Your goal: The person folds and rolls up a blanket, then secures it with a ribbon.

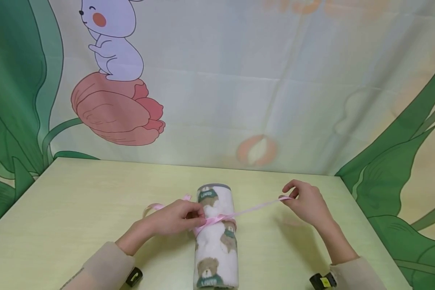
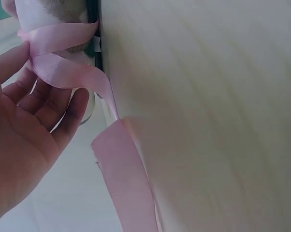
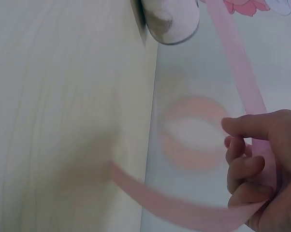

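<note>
From where I stand, a cloth backdrop printed with big green leaves rises at the far left, then a white cartoon rabbit sitting on a pink tulip. Below it spreads a pale yellow, wood-grained table. A beige sleeve with a small black device at the cuff reaches in, and its left hand has thumb and forefinger pinched on a narrow, shiny pink ribbon where the strands cross; one loose tail curls out behind that hand. The ribbon goes around the middle of a rolled, plush white blanket, patterned with brown bears in green tops and edged in grey at the far end. The roll lies lengthwise on the table, between the two hands. From the crossing, the other strand runs straight and slanting up to the right hand, raised above the tabletop, its curled fingers clamped on the ribbon, the end hanging loose below them. A second beige sleeve and black device follow, and more printed leaves close off the right.
</note>
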Demonstrator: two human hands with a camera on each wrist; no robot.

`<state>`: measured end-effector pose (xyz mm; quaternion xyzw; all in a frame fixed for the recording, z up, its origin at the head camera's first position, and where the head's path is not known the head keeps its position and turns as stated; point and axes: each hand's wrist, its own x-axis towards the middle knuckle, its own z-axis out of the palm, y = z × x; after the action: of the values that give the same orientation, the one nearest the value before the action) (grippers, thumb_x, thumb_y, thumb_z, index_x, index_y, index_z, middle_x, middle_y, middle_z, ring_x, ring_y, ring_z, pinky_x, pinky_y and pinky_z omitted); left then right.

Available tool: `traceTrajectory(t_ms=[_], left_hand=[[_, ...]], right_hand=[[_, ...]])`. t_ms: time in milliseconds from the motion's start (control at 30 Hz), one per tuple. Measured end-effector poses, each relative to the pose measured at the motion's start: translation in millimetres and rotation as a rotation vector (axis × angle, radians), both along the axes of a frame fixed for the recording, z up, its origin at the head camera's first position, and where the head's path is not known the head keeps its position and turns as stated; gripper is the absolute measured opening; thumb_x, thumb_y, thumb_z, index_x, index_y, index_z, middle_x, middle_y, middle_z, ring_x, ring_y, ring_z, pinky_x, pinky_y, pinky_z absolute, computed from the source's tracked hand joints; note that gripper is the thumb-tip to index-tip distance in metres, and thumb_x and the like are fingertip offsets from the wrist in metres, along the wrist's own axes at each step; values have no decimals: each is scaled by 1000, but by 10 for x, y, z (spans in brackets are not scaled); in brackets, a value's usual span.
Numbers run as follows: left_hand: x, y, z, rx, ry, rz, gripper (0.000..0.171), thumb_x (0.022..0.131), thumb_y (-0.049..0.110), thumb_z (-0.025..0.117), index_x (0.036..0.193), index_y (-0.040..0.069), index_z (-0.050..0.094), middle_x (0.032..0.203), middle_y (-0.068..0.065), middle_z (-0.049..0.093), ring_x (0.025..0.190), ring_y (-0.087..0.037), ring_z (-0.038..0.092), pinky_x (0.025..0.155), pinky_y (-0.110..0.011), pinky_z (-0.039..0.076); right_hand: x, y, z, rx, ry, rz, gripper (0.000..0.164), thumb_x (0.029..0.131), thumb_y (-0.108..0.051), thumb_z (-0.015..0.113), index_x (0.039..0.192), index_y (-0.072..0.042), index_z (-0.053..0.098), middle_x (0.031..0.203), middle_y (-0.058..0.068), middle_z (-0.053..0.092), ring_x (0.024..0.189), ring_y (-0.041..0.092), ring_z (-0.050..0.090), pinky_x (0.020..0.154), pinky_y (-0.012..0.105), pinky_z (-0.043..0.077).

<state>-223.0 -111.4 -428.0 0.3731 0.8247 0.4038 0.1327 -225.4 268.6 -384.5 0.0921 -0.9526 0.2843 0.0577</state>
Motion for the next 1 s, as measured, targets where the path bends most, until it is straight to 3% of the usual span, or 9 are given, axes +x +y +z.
traceTrajectory(t_ms=[167, 300, 400, 500, 633, 767, 867, 1000], left_hand=[[-3, -14, 6, -23, 10, 17, 13, 105, 24, 62, 93, 19, 66, 73, 10, 52, 66, -6, 48, 61, -24, 41], [-15, -33, 4, -33, 30, 19, 15, 106, 24, 60, 93, 20, 66, 74, 10, 53, 68, -9, 50, 62, -24, 41], [-12, -54, 9, -27, 43, 19, 16, 107, 23, 58, 95, 18, 68, 77, 10, 55, 72, -11, 52, 65, -26, 43], [-4, -70, 20, -26, 43, 26, 16, 107, 22, 57, 98, 17, 69, 83, 9, 60, 77, -12, 55, 70, -28, 47], [4, -96, 20, -31, 28, 34, 15, 106, 16, 56, 103, 16, 71, 95, 8, 66, 90, -13, 60, 83, -33, 50], [12, -122, 21, -44, 28, 34, 17, 101, 8, 57, 107, 14, 72, 102, 8, 68, 98, -14, 62, 90, -39, 51], [8, -131, 18, -52, 54, 26, 14, 99, 7, 61, 106, 13, 72, 101, 8, 68, 97, -13, 63, 92, -43, 52], [1, -130, 8, -68, 81, 10, 9, 100, 11, 65, 104, 14, 72, 99, 10, 68, 95, -10, 63, 91, -43, 52]], right_hand=[[4, 129, -8, 82, -179, 56, 29, 86, -15, 83, 107, -4, 67, 79, 4, 61, 68, 20, 57, 64, 37, 48], [12, 178, -39, 170, -351, 190, 47, 80, -20, 89, 118, -5, 65, 102, 10, 64, 92, 29, 61, 80, 47, 51], [5, 150, -88, 181, -396, 300, 58, 79, -27, 90, 126, -7, 64, 123, 13, 62, 115, 37, 57, 95, 55, 46], [-1, 60, -135, 147, -395, 407, 56, 84, -35, 86, 128, -8, 65, 129, 9, 62, 121, 37, 55, 100, 56, 43], [-2, -127, -203, 67, -377, 553, 40, 95, -39, 74, 121, -9, 68, 120, 0, 68, 116, 28, 61, 99, 54, 46], [24, -361, -312, -41, -384, 646, 25, 103, -33, 65, 113, -12, 71, 108, -7, 70, 105, 15, 65, 94, 41, 52], [62, -519, -388, -95, -421, 646, 20, 105, -32, 62, 109, -16, 73, 103, -6, 71, 97, 13, 64, 85, 32, 53], [109, -641, -455, -151, -490, 581, 20, 104, -35, 63, 103, -20, 74, 98, -1, 71, 88, 16, 61, 76, 30, 51]])
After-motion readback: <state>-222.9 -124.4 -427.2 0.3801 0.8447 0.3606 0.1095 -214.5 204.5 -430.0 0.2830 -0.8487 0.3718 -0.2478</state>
